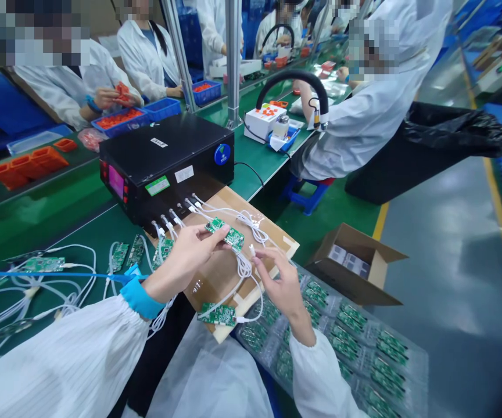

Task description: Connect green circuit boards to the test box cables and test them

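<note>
My left hand [205, 247], with a blue wrist strap [141, 297] behind it, is closed on a green circuit board [230, 235]. Just to the right, my right hand [279, 278] pinches the white plug of a cable [252, 250], a small gap away from the board. Under both hands lies a brown cardboard sheet [207, 273]. A second circuit board [218, 314], with a white cable plugged into its right end, rests at the sheet's near edge. Coiled white cables [257, 232] run from the front of a black box-shaped device [168, 157].
More boards with cables [44, 264] lie on the green bench at left. A clear tray of circuit boards [347, 331] is at lower right, near an open carton [355, 264]. A black bin [390, 157] stands behind. Co-workers sit across and to the right.
</note>
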Demonstrator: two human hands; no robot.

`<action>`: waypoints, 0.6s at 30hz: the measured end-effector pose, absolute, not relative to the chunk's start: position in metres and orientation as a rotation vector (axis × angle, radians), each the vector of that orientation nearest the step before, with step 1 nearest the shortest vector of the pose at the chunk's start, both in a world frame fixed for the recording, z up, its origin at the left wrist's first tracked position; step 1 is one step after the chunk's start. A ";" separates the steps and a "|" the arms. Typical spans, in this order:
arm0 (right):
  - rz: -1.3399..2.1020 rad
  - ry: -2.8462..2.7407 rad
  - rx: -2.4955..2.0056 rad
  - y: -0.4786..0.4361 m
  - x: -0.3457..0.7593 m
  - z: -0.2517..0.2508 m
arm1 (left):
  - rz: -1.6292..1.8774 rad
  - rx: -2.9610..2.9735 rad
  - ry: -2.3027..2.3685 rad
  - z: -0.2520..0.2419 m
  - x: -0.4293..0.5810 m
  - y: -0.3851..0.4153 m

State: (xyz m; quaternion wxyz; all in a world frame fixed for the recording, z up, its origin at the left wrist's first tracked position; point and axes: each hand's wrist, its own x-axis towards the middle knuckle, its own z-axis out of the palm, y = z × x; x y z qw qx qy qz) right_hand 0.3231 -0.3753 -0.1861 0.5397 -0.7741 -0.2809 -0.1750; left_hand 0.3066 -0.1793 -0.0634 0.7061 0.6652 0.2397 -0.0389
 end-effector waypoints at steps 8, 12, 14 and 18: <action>-0.429 -0.576 -1.692 -0.359 0.326 -0.185 | -0.115 1.462 0.551 -0.069 0.305 -0.175; -0.448 -0.590 -1.692 -0.359 0.326 -0.182 | -0.100 1.483 0.591 -0.073 0.305 -0.172; -0.474 -0.609 -1.697 -0.359 0.326 -0.181 | -0.099 1.475 0.602 -0.074 0.305 -0.171; -0.539 -0.625 -1.693 -0.357 0.325 -0.179 | -0.105 1.453 0.596 -0.077 0.306 -0.170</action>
